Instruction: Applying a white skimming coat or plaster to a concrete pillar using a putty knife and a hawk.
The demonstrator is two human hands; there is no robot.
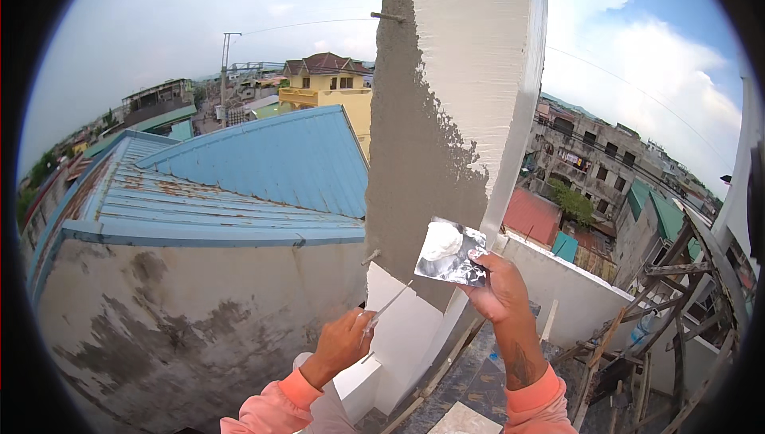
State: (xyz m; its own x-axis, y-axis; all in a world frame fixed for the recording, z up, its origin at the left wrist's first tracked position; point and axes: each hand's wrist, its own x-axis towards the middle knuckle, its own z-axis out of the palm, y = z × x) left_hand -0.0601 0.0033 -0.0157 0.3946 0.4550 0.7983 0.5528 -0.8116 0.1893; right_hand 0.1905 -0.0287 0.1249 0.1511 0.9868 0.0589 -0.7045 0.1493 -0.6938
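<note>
The left hand (347, 338) grips and the right hand (496, 286) (slightly higher) pinches, both forearms (519, 354) angled inward.

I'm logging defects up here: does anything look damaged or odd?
Yes: the blue roof is streaked with brown rust, and the wall beneath it carries dark, blotchy stains. Two rods jut oddly from the column, breaking its flat face.
</note>
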